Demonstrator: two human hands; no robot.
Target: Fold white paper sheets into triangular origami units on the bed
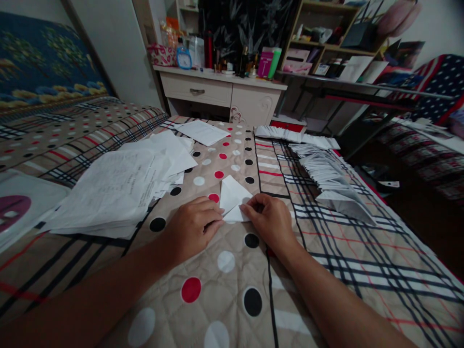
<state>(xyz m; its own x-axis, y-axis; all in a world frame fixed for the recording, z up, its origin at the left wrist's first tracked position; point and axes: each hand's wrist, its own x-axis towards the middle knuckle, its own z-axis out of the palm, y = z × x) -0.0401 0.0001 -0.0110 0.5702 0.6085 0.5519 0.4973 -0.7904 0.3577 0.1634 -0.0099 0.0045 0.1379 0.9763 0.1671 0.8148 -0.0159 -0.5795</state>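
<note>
A small folded sheet of white paper (234, 193) lies on the patterned bedspread (232, 295) in front of me. My left hand (194, 224) pinches its left edge, the fingers bent and pressed together. At the paper's lower right, my right hand (270, 220) grips the edge between thumb and forefinger, its other fingers curled in. A diagonal fold line runs across the paper between both hands, and its top rises to a point.
To the left is a stack of written-on papers (105, 188), beside a white plastic package (25, 208). Another white paper pile (203, 131) lies farther back. Rows of folded paper pieces (322, 169) stand at right. A dresser (195, 92) and shelves stand behind the bed.
</note>
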